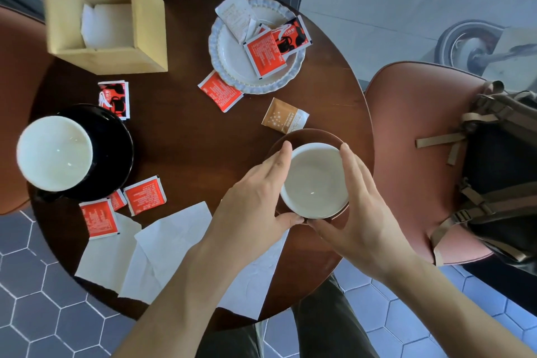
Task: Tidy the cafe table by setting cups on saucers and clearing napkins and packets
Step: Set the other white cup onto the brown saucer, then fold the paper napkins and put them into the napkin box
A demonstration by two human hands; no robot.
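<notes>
Hands: we see our left [255, 197] and right [353, 209] curved round a white cup [315, 180], thumbs beneath.
Cup: smooth, round, on a brown saucer [305, 136].
Packets: red [145, 195], print unreadable; tan one [284, 119] beside the saucer.
Napkins: creased white paper [171, 244].
Tabletop: dark round wood [174, 125].

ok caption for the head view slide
Both hands cup a white cup on a brown saucer, packets scattered around.

round table [180, 136], saucers [116, 148], packets [145, 195], napkins [171, 244]
</notes>
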